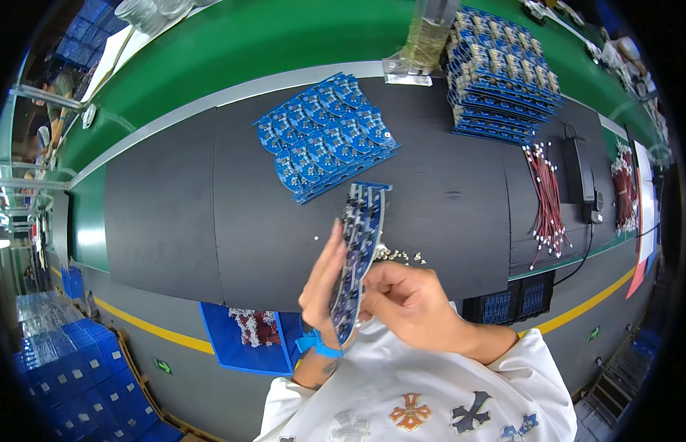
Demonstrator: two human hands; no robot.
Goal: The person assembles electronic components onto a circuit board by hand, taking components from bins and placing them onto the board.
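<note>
A blue circuit board panel (361, 236) stands tilted on edge above the near part of the bench. My left hand (319, 287) holds it from the left, fingers stretched along its face and a blue band at the wrist. My right hand (420, 306) is closed in a pinch against the panel's right side, low down; what its fingertips hold is hidden. Just beyond the right hand lies a loose pile of small cream connectors (397, 255), partly covered by the panel and hand. A stack of similar blue circuit board panels (324, 136) rests farther away on the black mat.
At the back right rises a tall stack of panels (498, 81) beside a metal post (424, 44). Red wire bundles (547, 202) and a black power adapter (576, 166) lie to the right. Below the bench edge are a blue bin (243, 357) and a black crate (516, 298).
</note>
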